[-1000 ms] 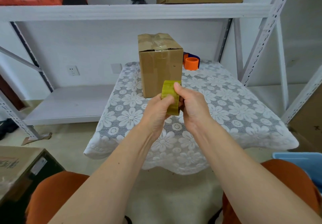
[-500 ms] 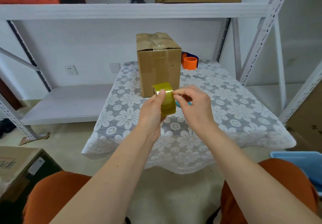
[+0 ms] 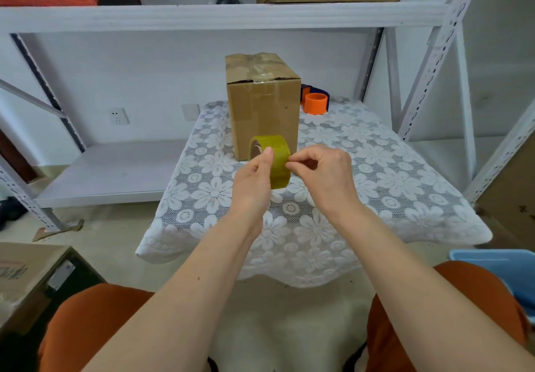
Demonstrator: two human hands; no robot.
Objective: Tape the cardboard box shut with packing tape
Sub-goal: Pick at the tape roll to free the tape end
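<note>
Left hand point(image 3: 251, 182) grips the tape roll point(image 3: 275, 159) mid-frame, right hand point(image 3: 322, 173) pinches at its edge, probably hunting the loose end. Box point(image 3: 263, 105) waits behind.

Just past the left hand point(image 3: 251, 185) and right hand point(image 3: 324, 174) the cardboard box point(image 3: 263, 105) stands upright and blocks the way straight ahead. Lace tablecloth point(image 3: 376, 192) lies bare to either side of them and under the wrists. The orange tape dispenser point(image 3: 316, 103) sits farther back right, touching the box's corner. The shelf board point(image 3: 202, 15) hangs overhead.
</note>
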